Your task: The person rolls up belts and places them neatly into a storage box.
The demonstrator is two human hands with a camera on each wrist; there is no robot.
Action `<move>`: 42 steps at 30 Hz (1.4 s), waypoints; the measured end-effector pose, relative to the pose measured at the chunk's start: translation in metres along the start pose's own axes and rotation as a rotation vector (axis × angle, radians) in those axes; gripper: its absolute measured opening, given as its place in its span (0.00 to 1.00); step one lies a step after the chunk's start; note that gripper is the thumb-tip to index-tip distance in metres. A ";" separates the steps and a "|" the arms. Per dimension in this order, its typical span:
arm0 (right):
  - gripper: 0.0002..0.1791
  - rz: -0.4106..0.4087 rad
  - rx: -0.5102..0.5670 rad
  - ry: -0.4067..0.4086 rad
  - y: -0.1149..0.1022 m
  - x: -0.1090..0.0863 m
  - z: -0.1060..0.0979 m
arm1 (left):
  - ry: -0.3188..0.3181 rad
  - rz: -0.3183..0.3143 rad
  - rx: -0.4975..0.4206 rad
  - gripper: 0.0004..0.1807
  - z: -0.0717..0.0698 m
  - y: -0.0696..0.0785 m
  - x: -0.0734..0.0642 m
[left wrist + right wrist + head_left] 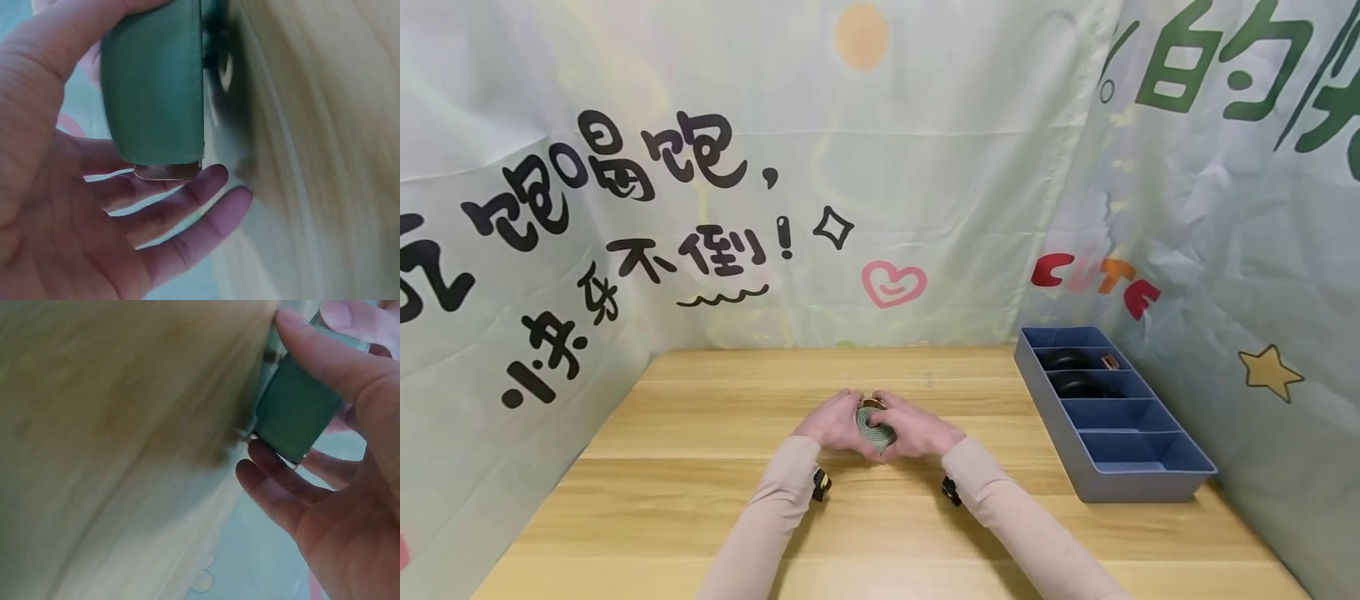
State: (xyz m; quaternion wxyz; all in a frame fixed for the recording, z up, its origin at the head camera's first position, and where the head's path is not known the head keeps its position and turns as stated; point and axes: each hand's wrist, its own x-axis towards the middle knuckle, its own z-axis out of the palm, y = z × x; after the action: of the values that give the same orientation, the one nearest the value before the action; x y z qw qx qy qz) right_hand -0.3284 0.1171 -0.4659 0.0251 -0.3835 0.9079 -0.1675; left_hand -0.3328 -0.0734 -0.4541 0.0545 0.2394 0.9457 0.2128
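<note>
A green belt (871,433), rolled into a coil with a metal buckle (872,403) on its far side, stands on edge at the middle of the table. My left hand (835,422) holds it from the left, and my right hand (920,427) grips it from the right. In the left wrist view, the smooth green strap (153,87) lies between thumb and fingers, with a shiny metal edge below it. The right wrist view shows thumb and fingers around the green coil (297,406); the far part is partly hidden by the hand.
A blue-grey divided box (1045,408) stands at the right side of the wooden table (700,500). Black coiled items (1078,384) lie in two of its compartments, one beside a copper-coloured piece (1109,362). Printed cloth (820,317) hangs behind and along the sides.
</note>
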 end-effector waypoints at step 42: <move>0.19 0.056 0.094 0.116 0.032 -0.005 -0.055 | 0.259 0.262 0.033 0.44 0.001 0.026 0.016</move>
State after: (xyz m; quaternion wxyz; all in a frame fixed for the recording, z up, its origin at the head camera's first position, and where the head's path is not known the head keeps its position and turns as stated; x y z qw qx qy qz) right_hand -0.3561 0.1572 -0.4251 -0.0048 -0.3461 0.9093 -0.2311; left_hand -0.3354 -0.0450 -0.4438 -0.0997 0.3319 0.9090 0.2313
